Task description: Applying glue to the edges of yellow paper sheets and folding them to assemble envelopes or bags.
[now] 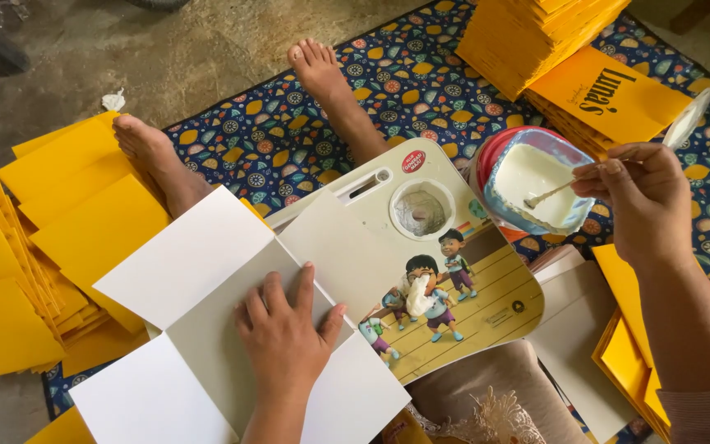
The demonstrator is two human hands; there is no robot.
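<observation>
My left hand [285, 333] lies flat, fingers spread, on an unfolded white cardboard sheet [199, 271] with creased flaps. The sheet rests on a lap board [371, 247] printed with cartoon children. My right hand [643, 197] pinches a thin stick [548, 195] whose tip dips into white glue in a plastic tub [536, 181] with a red base, just right of the board. A blob of glue [418, 296] sits on the board's picture.
Yellow folded cards are stacked at left [51, 238], at top right [536, 33] and at lower right [626, 353]. My bare feet [145, 144] stretch over a patterned blue mat [289, 131]. Beyond it is bare concrete floor [166, 49].
</observation>
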